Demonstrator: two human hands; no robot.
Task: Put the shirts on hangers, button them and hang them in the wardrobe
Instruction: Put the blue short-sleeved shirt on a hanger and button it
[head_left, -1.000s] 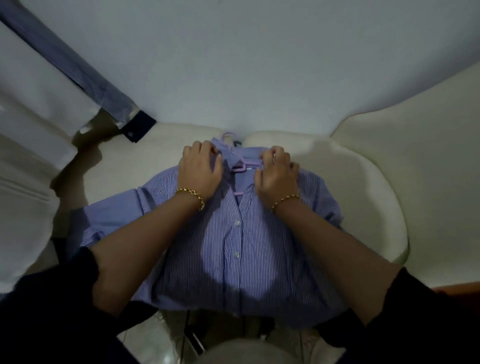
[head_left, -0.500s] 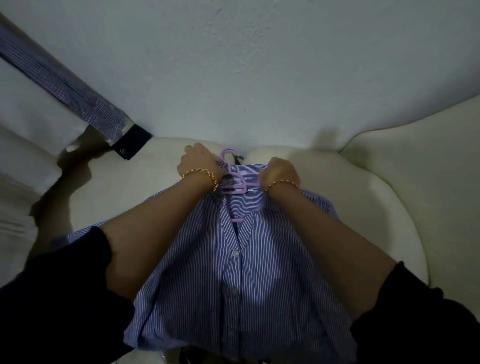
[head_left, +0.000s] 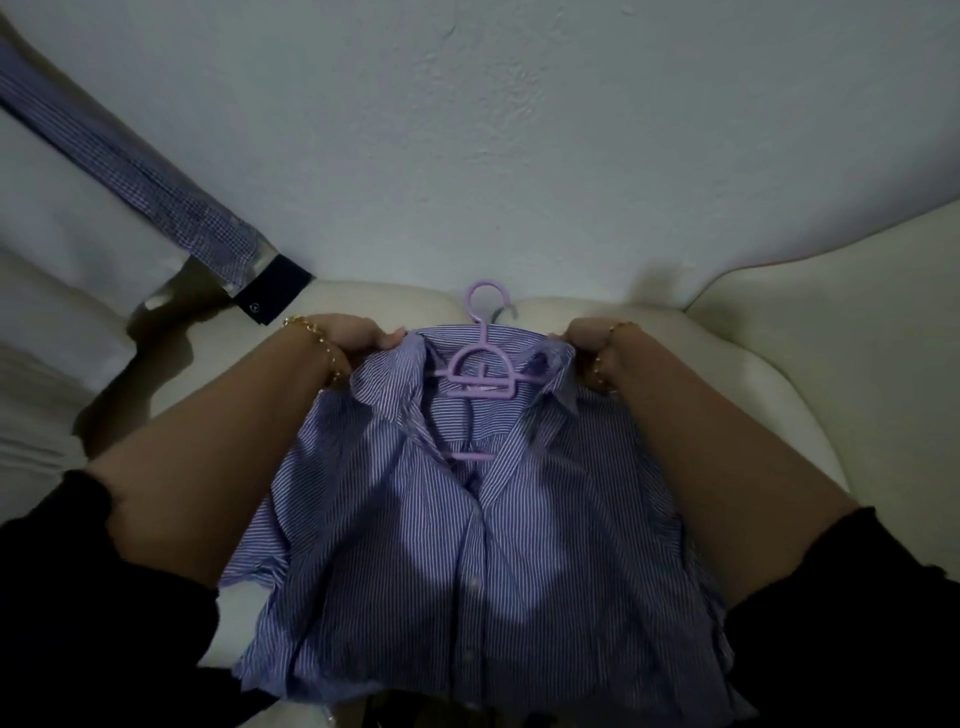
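Observation:
A blue-and-white striped shirt (head_left: 467, 545) hangs in front of me on a purple plastic hanger (head_left: 480, 371), whose hook pokes out above the collar. My left hand (head_left: 358, 338) grips the shirt's left shoulder near the collar. At the other shoulder my right hand (head_left: 589, 340) holds the fabric, its fingers curled and mostly hidden behind the cloth. The lower front is buttoned, and the collar area stands open over the hanger.
A cream sofa seat (head_left: 779, 405) lies under and behind the shirt, with a padded arm (head_left: 857, 291) at the right. A checked shirt sleeve with a dark cuff (head_left: 272, 293) hangs down at the left over a pale cushion (head_left: 57, 291). The wall (head_left: 493, 130) is close behind.
Both hands moved outward from the collar to the shoulders and lifted the shirt off the sofa. The hanger's centre is now uncovered.

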